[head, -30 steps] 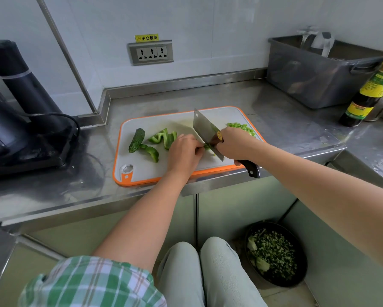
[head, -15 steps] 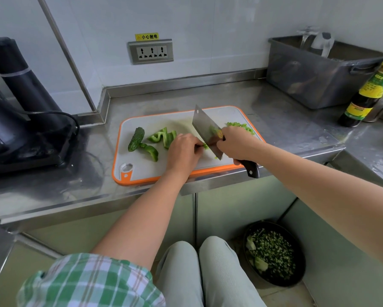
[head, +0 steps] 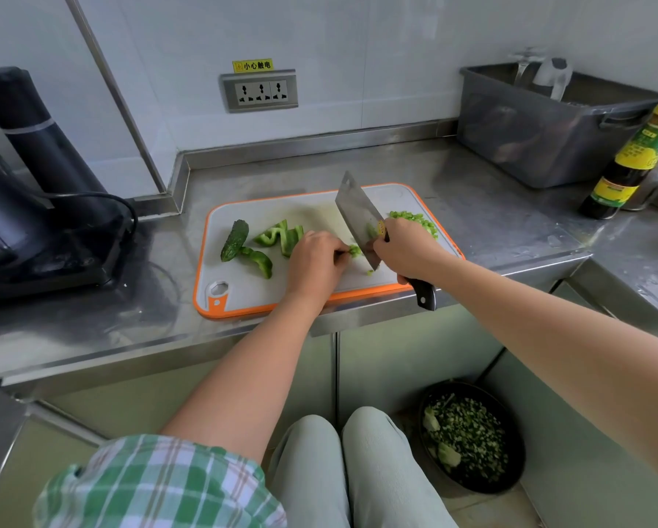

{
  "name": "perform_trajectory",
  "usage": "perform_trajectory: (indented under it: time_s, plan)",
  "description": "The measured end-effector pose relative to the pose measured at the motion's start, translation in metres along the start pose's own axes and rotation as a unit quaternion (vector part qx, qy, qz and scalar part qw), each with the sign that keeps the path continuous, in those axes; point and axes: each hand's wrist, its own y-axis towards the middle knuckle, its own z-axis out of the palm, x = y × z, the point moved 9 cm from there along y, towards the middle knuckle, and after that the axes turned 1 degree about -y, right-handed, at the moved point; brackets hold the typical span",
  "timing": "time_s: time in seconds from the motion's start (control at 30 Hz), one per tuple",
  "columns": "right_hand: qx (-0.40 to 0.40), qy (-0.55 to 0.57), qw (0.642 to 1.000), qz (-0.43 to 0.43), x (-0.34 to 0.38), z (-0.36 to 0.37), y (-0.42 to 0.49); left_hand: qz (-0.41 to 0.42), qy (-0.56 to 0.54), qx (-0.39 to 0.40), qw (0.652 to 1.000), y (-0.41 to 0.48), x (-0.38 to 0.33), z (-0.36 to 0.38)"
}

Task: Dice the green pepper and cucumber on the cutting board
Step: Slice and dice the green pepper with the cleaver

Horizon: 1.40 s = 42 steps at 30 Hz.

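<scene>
Right hand (head: pixel 407 249): fingers wrapped tight round the handle of the cleaver (head: pixel 357 219). The fist hides most of the handle, and only its dark end juts out past the board's front edge.
Left hand (head: pixel 314 262): fingers curled, knuckles up, pinning a pepper strip (head: pixel 355 250) to the board. The fingertips are tucked under and out of sight.
Blade: tilted, tip pointing toward the wall, edge down at the strip's end just beside the left knuckles. Green bits cling to its flat side.
Cutting board (head: pixel 243 295): white with an orange rim, flat on the steel counter (head: pixel 491 222) near its front edge.
Cucumber (head: pixel 235 240): lies on the board's left part, apart from both hands.
Pepper pieces (head: pixel 281 236): between the cucumber and the left hand, the nearest partly hidden behind that hand.
Diced pile (head: pixel 415 219): at the board's far right, its near part hidden behind the right hand.
Grey tub (head: pixel 540 146): far right on the counter. Its contents are hard to make out through the dark wall.
Sauce bottle (head: pixel 632 161): upright beside the tub, cut by the frame's edge.
Dark bowl (head: pixel 472 440): on the floor right of the person's knees, holding chopped green and pale scraps.
Black appliance (head: pixel 34 207): on the left, cut off by the frame.
</scene>
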Motion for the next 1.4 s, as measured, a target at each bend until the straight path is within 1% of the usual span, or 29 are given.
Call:
perform_trajectory:
  time_s: [0.2, 0.5, 0.67, 0.93, 1.17, 1.3, 1.4]
  plan:
    - [0.058, -0.047, 0.997, -0.013, 0.012, 0.001, -0.007, -0.001, 0.007, 0.002, 1.000, 0.000, -0.002, 0.000]
    - [0.054, -0.036, 0.998, 0.002, 0.012, 0.009, -0.003, 0.000, 0.008, 0.008, 1.000, 0.000, -0.002, -0.001]
    - [0.025, 0.001, 1.000, 0.003, 0.002, 0.007, -0.003, 0.007, -0.010, -0.005, 1.000, -0.001, -0.002, -0.003]
    - [0.059, -0.035, 0.998, -0.013, 0.012, 0.004, -0.006, -0.011, -0.010, -0.003, 1.000, -0.001, -0.001, -0.002]
    - [0.033, -0.061, 0.997, -0.022, 0.011, 0.010, -0.002, -0.010, -0.005, -0.007, 1.000, 0.000, 0.001, -0.003]
    - [-0.001, -0.016, 1.000, -0.011, 0.006, 0.010, 0.003, -0.006, -0.008, -0.012, 1.000, 0.000, 0.002, -0.003]
    - [-0.002, 0.003, 1.000, -0.014, 0.005, 0.004, 0.001, -0.013, -0.016, -0.010, 1.000, -0.001, 0.003, -0.003]
